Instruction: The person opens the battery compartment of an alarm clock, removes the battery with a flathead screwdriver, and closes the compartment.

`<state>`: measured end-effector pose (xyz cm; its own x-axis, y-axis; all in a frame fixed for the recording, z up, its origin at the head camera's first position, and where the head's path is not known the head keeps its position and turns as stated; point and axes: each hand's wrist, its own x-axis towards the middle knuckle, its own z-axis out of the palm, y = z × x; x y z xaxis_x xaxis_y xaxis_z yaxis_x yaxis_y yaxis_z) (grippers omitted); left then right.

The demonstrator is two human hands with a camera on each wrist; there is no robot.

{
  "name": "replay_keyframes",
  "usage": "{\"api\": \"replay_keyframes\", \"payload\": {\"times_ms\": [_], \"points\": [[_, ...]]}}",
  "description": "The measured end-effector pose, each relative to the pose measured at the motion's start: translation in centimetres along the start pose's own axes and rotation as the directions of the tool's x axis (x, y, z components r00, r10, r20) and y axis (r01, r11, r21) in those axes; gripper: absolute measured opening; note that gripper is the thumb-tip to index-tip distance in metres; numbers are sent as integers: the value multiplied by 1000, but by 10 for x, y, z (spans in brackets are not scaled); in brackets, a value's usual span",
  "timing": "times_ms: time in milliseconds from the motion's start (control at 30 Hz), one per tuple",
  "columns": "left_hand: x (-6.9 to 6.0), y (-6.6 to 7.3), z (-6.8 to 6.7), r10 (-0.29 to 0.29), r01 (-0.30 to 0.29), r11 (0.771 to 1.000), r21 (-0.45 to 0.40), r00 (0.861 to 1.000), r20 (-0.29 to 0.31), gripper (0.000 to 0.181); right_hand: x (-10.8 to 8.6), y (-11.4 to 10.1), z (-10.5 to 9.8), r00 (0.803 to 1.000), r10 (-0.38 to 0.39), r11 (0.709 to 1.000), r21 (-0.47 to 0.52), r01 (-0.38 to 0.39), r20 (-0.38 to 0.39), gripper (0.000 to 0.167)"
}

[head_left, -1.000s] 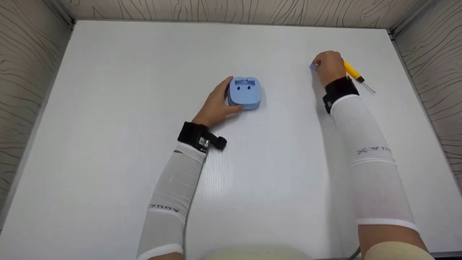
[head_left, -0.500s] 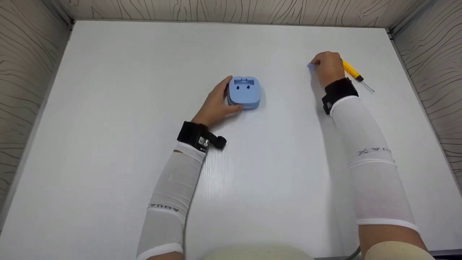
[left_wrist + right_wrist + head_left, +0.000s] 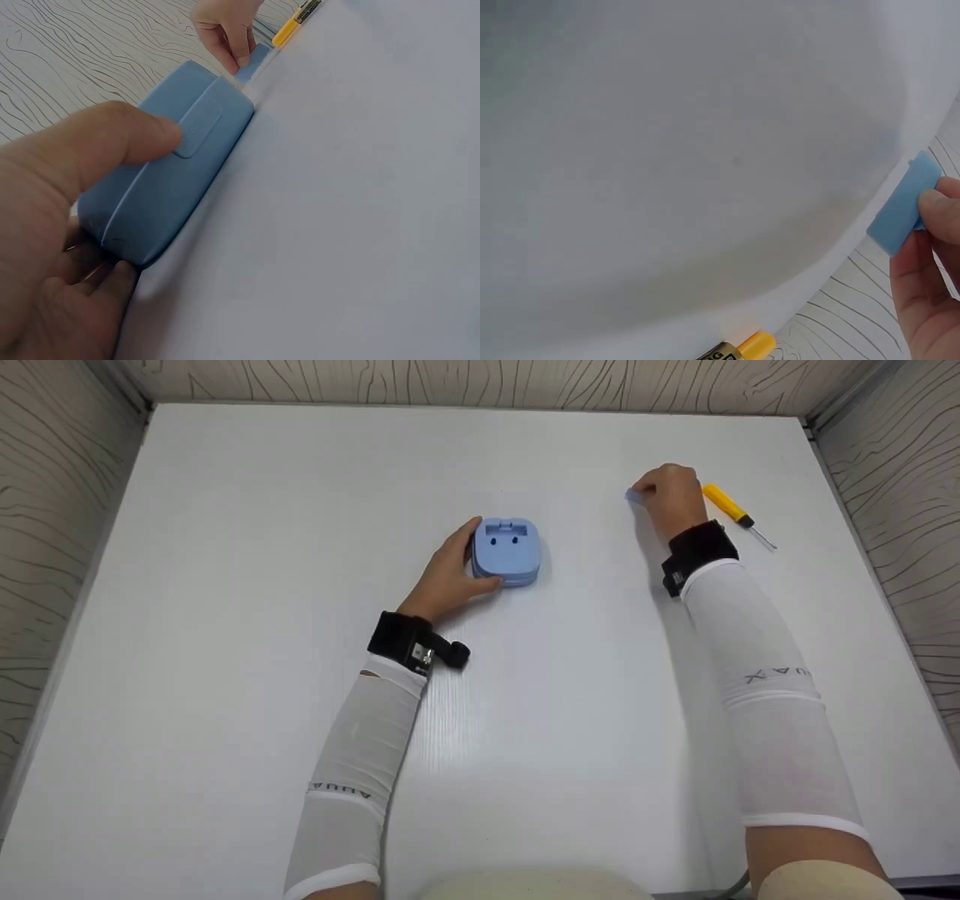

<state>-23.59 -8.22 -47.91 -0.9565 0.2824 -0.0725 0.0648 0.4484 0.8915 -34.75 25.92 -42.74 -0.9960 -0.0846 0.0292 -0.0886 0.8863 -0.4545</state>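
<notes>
A light blue rounded-square box lies on the white table, its upper face showing a rectangular recess and two dark round holes. My left hand grips it from the left side. In the left wrist view the thumb presses on the box's side, over a raised oblong patch. Farther right and back, my right hand pinches a small flat blue rectangular cover between thumb and fingers. That cover appears held just above the table. Beside the right hand lies a yellow-handled screwdriver.
The white tabletop ends at wood-patterned panels at the back and both sides. The screwdriver's metal tip points toward the near right. Dark lettering is visible on its handle in the left wrist view.
My right hand has moved a little to the left with the blue cover, away from the screwdriver. The left hand keeps its grip on the box, with almost no movement.
</notes>
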Motion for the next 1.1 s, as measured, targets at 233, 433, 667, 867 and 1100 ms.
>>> {"api": "replay_keyframes", "payload": {"times_ms": [233,433,667,867,1100], "points": [[0,1,1,-4,4,1000,0,1000,2,101,-2,-5,-1,1000,-13,999,35,13,18,28],[0,1,0,4,-4,1000,-6,1000,4,101,-3,-10,1,999,-45,998,51,45,0,28],[0,1,-1,11,-11,1000,0,1000,4,100,-2,-22,6,995,-99,993,68,99,-16,25],[-1,0,0,10,-10,1000,-4,1000,2,101,-3,-31,11,988,-155,985,77,157,-24,23],[-1,-1,1,11,-11,1000,-18,1000,-2,101,-4,-42,14,982,-188,977,98,188,-9,24]]}}
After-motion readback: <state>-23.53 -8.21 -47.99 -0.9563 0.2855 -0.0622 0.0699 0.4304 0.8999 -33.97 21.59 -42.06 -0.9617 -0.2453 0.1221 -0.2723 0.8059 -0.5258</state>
